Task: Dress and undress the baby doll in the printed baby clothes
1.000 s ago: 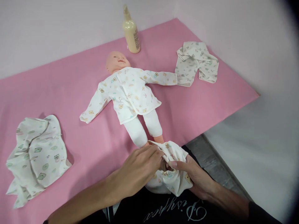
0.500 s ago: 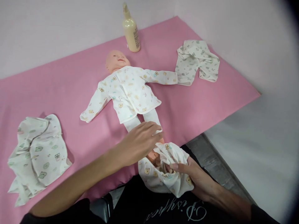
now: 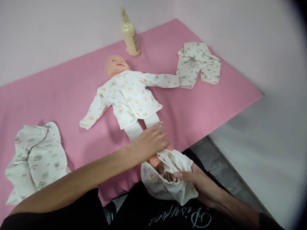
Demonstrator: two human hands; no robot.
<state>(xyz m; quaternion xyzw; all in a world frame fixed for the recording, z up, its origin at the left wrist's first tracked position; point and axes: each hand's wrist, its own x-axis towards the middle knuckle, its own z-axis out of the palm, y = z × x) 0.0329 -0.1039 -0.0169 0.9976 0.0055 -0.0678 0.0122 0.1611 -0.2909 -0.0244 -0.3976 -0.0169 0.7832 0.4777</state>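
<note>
A baby doll lies on its back on the pink padded table, wearing a white bear-print jacket and white leg coverings. My left hand lies across the doll's lower legs, its fingers curled over the leg farther right. Just below it, a doll's foot shows at the mouth of bunched white bear-print baby pants. My right hand grips these pants from the right, the thumb over the gathered cloth and the other fingers inside or behind it. The pants hang at the table's front edge, above my lap.
A cream pump bottle stands beyond the doll's head. Leaf-and-animal print baby clothing lies at the right, touching the doll's sleeve. Another printed cloth garment lies at the left. The pink table meets pale walls behind.
My left hand has come down onto the doll's lower leg, fingers now curled over it. My right hand keeps hold of the pants. The view has shifted slightly.
</note>
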